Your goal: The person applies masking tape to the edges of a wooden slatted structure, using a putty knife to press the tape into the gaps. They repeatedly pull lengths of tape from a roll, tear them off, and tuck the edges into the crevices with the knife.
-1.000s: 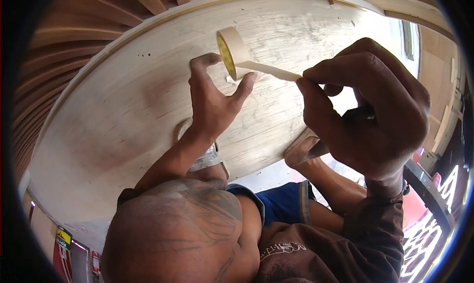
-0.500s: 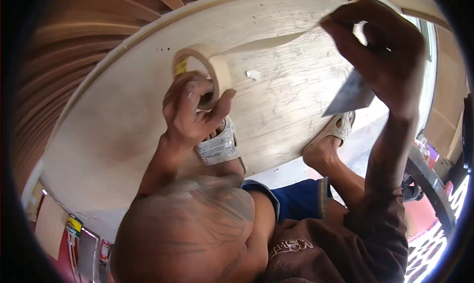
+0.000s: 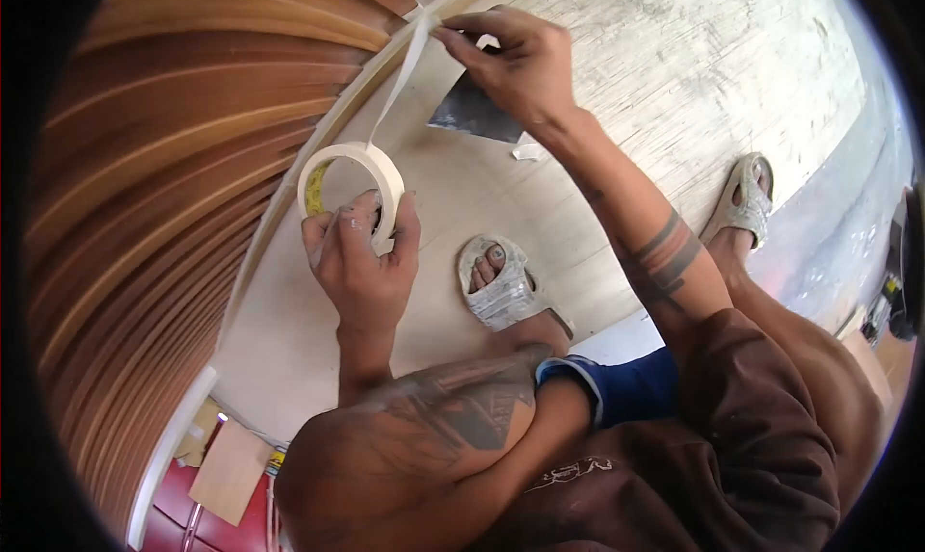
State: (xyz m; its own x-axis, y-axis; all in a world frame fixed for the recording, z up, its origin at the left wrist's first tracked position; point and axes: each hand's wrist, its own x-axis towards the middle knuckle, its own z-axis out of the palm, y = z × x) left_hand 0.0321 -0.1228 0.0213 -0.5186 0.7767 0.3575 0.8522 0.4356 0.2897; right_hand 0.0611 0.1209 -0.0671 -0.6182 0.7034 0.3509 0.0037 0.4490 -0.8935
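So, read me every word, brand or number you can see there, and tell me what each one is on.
No text can be read for certain.
Yellow label inside the tape roll: marked, but too small and blurred to read.
White print on the brown shirt: looks like lettering, but too blurred to read.
Small yellow item at lower left: too small to tell whether it bears words.

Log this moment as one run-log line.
left hand: grips tape roll | right hand: pinches strip's end near curved edging | tape strip: spans roll to fingers | dark flat piece: by right hand
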